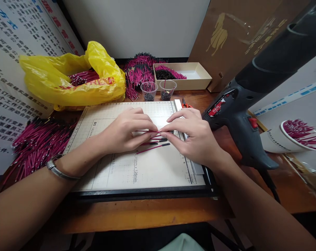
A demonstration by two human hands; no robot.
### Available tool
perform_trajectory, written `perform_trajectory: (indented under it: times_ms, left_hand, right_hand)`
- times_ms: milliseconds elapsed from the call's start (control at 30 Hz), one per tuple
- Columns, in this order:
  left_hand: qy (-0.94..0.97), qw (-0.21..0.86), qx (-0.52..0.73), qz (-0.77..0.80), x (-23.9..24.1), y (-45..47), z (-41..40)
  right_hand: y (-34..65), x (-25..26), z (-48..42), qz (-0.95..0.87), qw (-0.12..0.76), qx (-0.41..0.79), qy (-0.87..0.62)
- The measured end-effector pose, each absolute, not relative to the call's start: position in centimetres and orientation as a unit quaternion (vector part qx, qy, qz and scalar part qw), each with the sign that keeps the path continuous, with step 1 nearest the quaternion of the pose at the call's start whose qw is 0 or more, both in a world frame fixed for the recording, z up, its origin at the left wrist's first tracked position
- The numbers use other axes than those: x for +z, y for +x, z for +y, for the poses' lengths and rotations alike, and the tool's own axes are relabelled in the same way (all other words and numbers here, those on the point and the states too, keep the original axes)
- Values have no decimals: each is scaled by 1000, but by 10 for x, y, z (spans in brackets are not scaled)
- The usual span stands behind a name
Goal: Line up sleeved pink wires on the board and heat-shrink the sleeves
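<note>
My left hand [129, 129] pinches a thin magenta wire [159, 131] between thumb and forefinger. My right hand [195, 132] is closed on the same wire from the other side, its thumb and forefinger almost touching the left fingertips. A dark piece shows by the right fingers, too small to make out fully. Just below the hands, a few loose magenta wires [152, 149] with black ends lie on the gridded paper trimmer board [152, 170]. Both wrists hover low over this board.
A heat gun [241, 115] leans at the right beside a paper cup of wires [274, 139]. Wire bundles [43, 146] lie left, below a yellow bag [76, 92]. Behind the board stand two plastic cups [148, 92] and a cardboard tray [197, 84]. Orange-handled pliers [185, 104] lie nearby.
</note>
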State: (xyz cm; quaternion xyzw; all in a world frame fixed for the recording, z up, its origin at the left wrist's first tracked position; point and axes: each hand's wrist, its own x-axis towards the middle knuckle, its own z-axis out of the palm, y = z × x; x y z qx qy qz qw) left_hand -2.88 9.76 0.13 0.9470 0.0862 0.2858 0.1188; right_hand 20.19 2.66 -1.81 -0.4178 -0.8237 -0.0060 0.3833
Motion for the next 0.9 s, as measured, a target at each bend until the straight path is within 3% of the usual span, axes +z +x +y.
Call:
perform_trajectory:
  times_ms: [900]
  left_hand:
    - [933,131,317,109,0,-37,106]
  right_hand:
    - [215,-10,30,-811,375,6,-449]
